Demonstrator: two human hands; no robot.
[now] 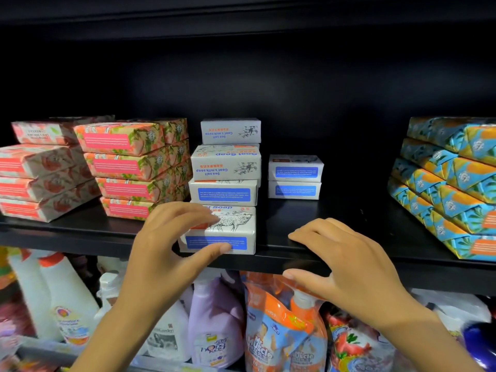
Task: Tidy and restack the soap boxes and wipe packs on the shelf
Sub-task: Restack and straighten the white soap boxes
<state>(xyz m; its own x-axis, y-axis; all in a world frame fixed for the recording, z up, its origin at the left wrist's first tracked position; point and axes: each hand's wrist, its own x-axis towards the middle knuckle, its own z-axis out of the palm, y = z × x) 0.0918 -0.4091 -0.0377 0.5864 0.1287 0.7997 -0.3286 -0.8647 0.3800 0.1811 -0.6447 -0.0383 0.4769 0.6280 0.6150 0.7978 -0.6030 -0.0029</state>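
A white goat soap box [233, 226] with a blue label lies at the front edge of the black shelf [354, 210]. My left hand [169, 245] holds its left end, fingers over the top and thumb on the front label. Behind it stands a stack of three similar soap boxes [225, 167], the upper ones slightly askew. To the right sits a lower stack of two boxes [295, 177]. My right hand [346, 264] is spread over the shelf's front edge, fingers on top and thumb below the lip, holding nothing.
Pink floral wrapped packs [128, 167] are stacked left of the soap, with more [40, 178] further left. Blue and orange wrapped packs [451, 189] fill the right end. Below the shelf stand white spray bottles [53, 291], a purple bottle [214, 318] and an orange refill pouch [281, 331].
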